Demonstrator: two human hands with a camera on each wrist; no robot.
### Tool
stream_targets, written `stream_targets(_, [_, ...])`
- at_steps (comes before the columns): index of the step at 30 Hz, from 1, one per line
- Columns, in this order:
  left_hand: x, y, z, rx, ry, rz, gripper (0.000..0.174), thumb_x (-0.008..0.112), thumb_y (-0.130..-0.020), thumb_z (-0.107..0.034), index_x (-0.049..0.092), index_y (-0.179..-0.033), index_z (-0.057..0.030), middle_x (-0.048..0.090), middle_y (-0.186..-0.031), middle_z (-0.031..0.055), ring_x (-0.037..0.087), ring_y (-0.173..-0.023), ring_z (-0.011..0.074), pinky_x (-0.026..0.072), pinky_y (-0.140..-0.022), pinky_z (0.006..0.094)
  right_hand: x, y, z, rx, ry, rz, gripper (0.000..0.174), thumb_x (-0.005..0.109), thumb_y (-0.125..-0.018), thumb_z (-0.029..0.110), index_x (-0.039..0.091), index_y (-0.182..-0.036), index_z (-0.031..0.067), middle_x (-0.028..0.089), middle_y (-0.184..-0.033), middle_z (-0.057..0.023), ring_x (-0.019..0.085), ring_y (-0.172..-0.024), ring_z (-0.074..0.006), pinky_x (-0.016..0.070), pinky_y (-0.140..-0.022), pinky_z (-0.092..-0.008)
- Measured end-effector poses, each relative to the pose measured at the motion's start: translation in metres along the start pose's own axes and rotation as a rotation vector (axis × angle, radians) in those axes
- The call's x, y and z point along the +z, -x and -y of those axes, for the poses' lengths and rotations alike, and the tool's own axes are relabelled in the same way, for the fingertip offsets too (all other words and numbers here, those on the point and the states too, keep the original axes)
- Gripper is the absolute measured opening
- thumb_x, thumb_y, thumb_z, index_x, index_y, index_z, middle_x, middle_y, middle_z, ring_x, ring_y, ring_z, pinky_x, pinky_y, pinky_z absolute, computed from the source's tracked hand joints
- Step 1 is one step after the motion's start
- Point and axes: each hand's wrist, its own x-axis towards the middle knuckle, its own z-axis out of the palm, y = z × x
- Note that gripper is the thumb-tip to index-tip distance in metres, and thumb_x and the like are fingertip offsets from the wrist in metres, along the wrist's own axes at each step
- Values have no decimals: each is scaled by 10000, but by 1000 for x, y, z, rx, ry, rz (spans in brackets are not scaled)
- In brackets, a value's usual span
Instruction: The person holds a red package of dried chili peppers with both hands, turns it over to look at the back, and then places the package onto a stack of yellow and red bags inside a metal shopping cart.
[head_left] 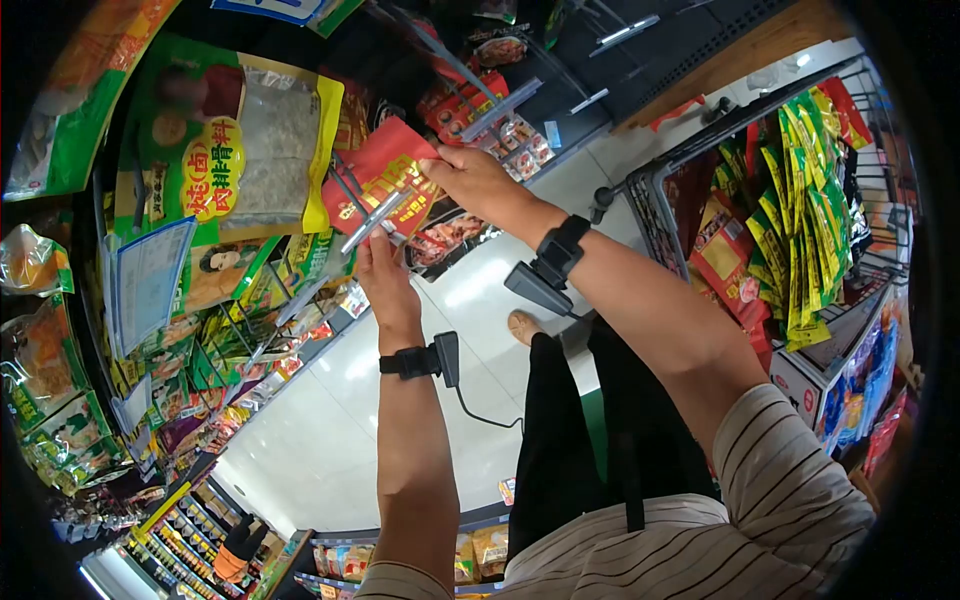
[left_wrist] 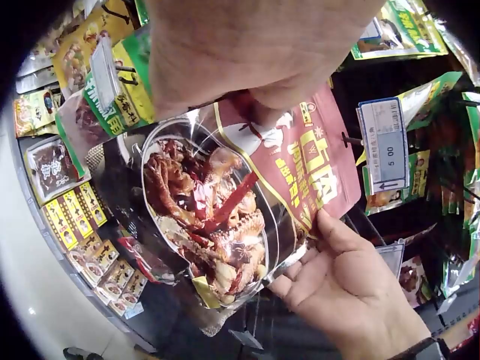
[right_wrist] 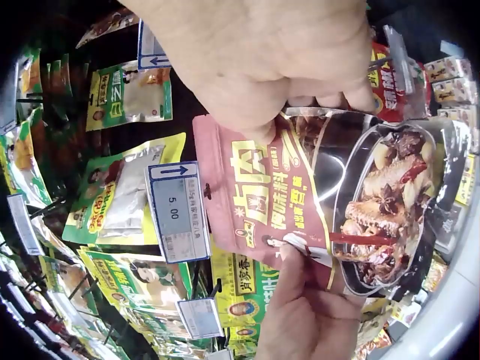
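Both hands pinch the red packet at the hanging rack: right hand on its top edge, left hand at its bottom. A metal peg crosses it; green packets and a price tag hang beside.

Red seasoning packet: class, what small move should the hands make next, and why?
Probably steady the red packet and ease it along the metal peg. The right hand pinches one edge, the left hand the opposite edge, and in the head view the peg's tip lies across the packet.
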Motion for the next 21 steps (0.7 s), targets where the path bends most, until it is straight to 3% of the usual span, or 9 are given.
stream_targets(3, [-3,-22,7,60,11,43,253,541,-1022,-271,593,-1130,-48,656,-1072,37,610,-930,103,471,-783,270,5,-18,-4,-4,99,-105,420,548,-996,353,619,-1163,-27,691,-1027,-126,645,-963,-179,489,-865,-305])
stream_targets(4, [-14,-34,14,36,-58,27,282,538,-1024,-297,595,-1115,-36,660,-1053,41,620,-922,101,479,-782,264,5,-16,7,42,232,-176,468,543,-987,392,590,-1196,-24,674,-1095,-172,641,-1054,-254,473,-927,-335])
stream_targets(6, [-26,-54,27,289,-362,-11,294,534,-1026,-324,601,-1097,-47,655,-987,31,605,-863,94,462,-735,256,0,-18,13,-27,420,-98,490,537,-984,395,566,-1229,-28,666,-1125,-186,645,-1064,-275,481,-923,-340])
stream_targets(8, [-36,-74,36,460,-502,7,306,532,-1025,-353,593,-1096,-62,650,-964,41,607,-822,108,467,-705,255,0,-20,15,121,211,-75,456,537,-981,344,541,-1271,-8,663,-1151,-196,653,-1069,-293,494,-907,-350])
stream_targets(9, [-41,-84,41,548,-569,7,312,530,-1025,-367,589,-1096,-70,647,-953,46,608,-802,116,470,-691,254,1,-20,8,57,243,-109,427,540,-979,325,547,-1257,1,666,-1131,-189,657,-1053,-289,498,-898,-349])
stream_targets(12, [-35,-89,26,354,-377,26,306,535,-1018,-358,589,-1081,-64,646,-1030,74,620,-829,144,494,-730,260,-1,-11,-20,-98,343,-169,307,549,-977,242,562,-1199,31,667,-1004,-151,654,-941,-239,506,-832,-337])
stream_targets(15, [-19,-94,14,244,-96,5,299,536,-1011,-340,592,-1087,-56,640,-1074,86,613,-865,164,493,-767,276,-2,30,-14,28,229,-98,293,543,-983,239,565,-1192,35,645,-936,-109,606,-855,-175,493,-768,-318])
stream_targets(18, [-30,-108,16,366,-387,6,299,529,-1008,-315,576,-1139,-50,625,-1123,99,601,-924,189,478,-816,301,-3,73,-15,182,130,1,280,555,-984,255,572,-1186,62,600,-828,-44,534,-746,-105,468,-669,-288])
stream_targets(21, [-58,-120,25,504,-922,12,311,521,-1004,-290,561,-1190,-43,611,-1172,111,588,-983,213,464,-865,326,11,115,-60,49,-112,-29,215,575,-995,139,561,-1204,92,552,-811,13,503,-753,-72,454,-685,-248])
